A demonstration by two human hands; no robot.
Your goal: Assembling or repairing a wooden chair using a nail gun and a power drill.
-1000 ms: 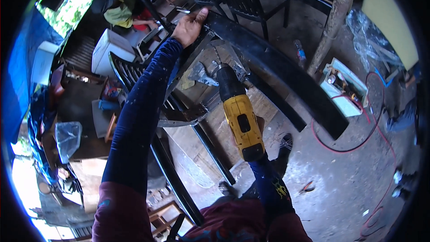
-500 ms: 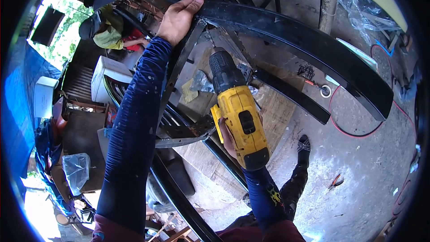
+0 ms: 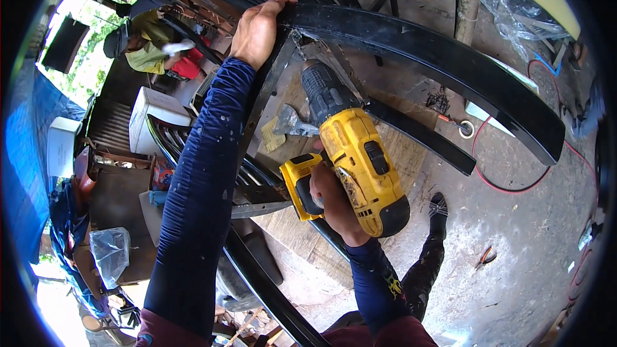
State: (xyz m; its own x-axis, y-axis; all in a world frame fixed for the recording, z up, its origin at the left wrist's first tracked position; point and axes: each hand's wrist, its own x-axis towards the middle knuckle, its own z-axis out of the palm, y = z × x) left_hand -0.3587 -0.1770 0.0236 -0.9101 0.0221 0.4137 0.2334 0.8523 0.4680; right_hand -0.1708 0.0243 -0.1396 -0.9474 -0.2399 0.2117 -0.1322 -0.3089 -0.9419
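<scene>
My right hand (image 3: 331, 199) is wrapped around the handle of a yellow and black cordless drill (image 3: 360, 154). The drill's chuck points up and away, its tip close beneath the corner of a dark metal frame (image 3: 267, 90); whether it touches there I cannot tell. On top of that corner lies the near-left end of a long, curved, glossy black bar (image 3: 437, 61), which sweeps off to the right. My left hand (image 3: 257, 35) grips this end, its fingers curled over the far edge and partly hidden.
A straight black bar (image 3: 424, 135) extends from the frame over a wooden board (image 3: 295, 238). Pliers (image 3: 486, 257), a tape roll (image 3: 466, 130) and a red hose (image 3: 501, 187) lie on the concrete floor. Another person (image 3: 151, 42) crouches at far left, near a white box (image 3: 154, 112).
The drill has rolled and swung slightly right, bringing its handle and battery into view on the left. My left hand has turned a little on the bar. The other person's arm has moved.
</scene>
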